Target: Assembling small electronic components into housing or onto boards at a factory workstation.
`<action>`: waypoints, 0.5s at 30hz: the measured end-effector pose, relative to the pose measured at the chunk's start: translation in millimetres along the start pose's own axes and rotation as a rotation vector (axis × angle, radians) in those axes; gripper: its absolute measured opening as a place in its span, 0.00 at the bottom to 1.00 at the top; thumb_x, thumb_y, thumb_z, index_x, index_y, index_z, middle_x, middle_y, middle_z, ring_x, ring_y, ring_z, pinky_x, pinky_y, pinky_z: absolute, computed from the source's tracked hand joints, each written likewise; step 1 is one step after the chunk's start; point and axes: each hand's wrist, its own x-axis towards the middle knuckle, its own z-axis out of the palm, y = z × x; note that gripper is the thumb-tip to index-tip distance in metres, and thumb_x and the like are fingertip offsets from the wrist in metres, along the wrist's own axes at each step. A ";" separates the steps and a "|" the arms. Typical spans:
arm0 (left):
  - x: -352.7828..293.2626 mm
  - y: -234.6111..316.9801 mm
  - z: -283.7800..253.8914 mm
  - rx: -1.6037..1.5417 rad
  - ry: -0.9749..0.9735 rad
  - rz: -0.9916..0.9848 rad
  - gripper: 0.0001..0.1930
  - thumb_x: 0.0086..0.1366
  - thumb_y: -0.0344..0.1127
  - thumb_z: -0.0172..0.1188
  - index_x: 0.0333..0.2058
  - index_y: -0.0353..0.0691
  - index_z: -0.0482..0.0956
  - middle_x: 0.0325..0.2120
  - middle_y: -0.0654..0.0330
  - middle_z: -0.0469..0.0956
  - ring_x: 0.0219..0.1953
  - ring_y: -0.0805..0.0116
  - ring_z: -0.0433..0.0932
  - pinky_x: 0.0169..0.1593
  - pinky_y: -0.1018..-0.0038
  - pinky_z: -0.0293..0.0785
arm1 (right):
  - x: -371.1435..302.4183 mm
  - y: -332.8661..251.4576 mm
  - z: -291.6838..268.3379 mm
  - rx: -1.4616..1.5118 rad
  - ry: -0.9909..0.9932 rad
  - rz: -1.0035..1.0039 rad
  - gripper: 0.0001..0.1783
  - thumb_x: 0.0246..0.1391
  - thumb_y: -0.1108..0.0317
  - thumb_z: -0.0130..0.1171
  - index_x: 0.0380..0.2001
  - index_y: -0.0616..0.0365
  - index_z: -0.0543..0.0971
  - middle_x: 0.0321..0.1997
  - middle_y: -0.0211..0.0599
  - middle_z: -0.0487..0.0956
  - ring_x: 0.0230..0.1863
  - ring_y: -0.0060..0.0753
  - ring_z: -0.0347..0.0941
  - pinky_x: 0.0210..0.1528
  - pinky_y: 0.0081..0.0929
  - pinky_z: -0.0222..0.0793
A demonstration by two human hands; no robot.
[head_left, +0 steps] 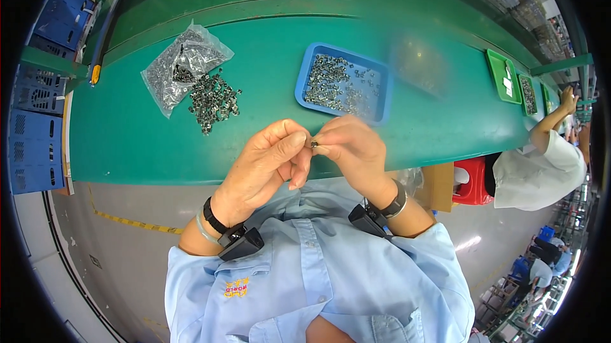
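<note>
My left hand (270,158) and my right hand (356,151) meet fingertip to fingertip above the table's near edge. Between them is a tiny dark and silvery metal part (314,144), pinched by the right thumb and forefinger. My left thumb and forefinger are also closed against it; the fingers hide most of its shape. Beyond my left hand lies a loose pile of small black and silver metal parts (215,100), beside an opened clear plastic bag (184,66) full of similar pieces. Just past my right hand, a blue tray (299,88) holds many small shiny metal parts (328,82).
The parts lie on a green tabletop (267,69). Blue crates (35,152) stack at the left. Green trays (503,76) sit far right, near a co-worker in a pale shirt (538,174) beside a red stool (470,181). A cardboard box (438,187) stands below the table edge.
</note>
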 end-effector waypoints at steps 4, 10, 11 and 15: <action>0.1 -0.7 2.4 0.037 0.009 0.029 0.08 0.65 0.37 0.54 0.33 0.38 0.71 0.22 0.62 0.73 0.19 0.76 0.69 0.21 0.80 0.64 | -1.7 4.1 1.1 0.102 0.052 0.033 0.06 0.46 0.75 0.63 0.30 0.56 0.79 0.30 0.33 0.77 0.32 0.26 0.73 0.33 0.22 0.70; 0.4 0.3 4.1 0.132 0.024 0.052 0.07 0.64 0.36 0.55 0.34 0.39 0.72 0.22 0.64 0.73 0.19 0.78 0.69 0.21 0.81 0.64 | -2.5 4.2 2.4 0.123 0.050 0.071 0.06 0.46 0.76 0.63 0.30 0.58 0.78 0.31 0.34 0.77 0.34 0.28 0.73 0.34 0.24 0.69; 0.0 0.1 3.8 0.165 0.047 0.059 0.07 0.64 0.36 0.55 0.34 0.39 0.72 0.22 0.64 0.73 0.19 0.79 0.69 0.21 0.82 0.64 | -1.9 4.0 3.3 0.090 0.057 0.040 0.06 0.46 0.75 0.63 0.30 0.57 0.78 0.30 0.33 0.77 0.32 0.27 0.73 0.33 0.22 0.69; -0.1 -1.5 3.2 0.238 0.117 0.070 0.06 0.64 0.35 0.54 0.35 0.38 0.72 0.21 0.65 0.72 0.19 0.79 0.69 0.20 0.83 0.63 | 2.5 -2.2 4.5 -0.125 0.041 -0.024 0.07 0.44 0.75 0.64 0.30 0.57 0.78 0.29 0.33 0.78 0.32 0.30 0.74 0.34 0.24 0.69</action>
